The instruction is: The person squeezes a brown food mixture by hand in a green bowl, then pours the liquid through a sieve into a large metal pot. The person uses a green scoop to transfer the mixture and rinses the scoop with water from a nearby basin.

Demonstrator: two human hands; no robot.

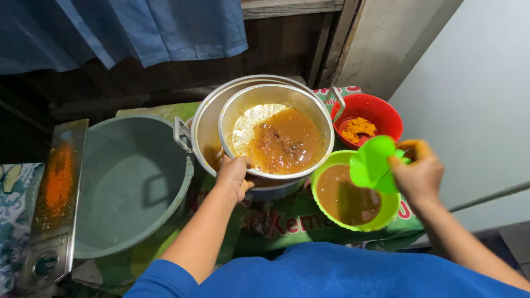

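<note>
My left hand (233, 175) grips the near rim of a metal strainer (309, 105) that sits inside a larger metal pot (205, 118). Brown pulpy liquid (284, 140) fills the strainer. My right hand (417, 171) holds a small green scoop (372, 163) tilted over a green bowl (389, 207), which holds brown liquid. The green bowl stands just right of the pot.
A red bowl (386, 113) with a smaller red cup of orange-yellow paste (359, 129) stands behind the green bowl. A big grey basin (130, 182) sits at left, beside a metal grater (55, 193) stained orange. A white wall is at right, blue cloth hangs above.
</note>
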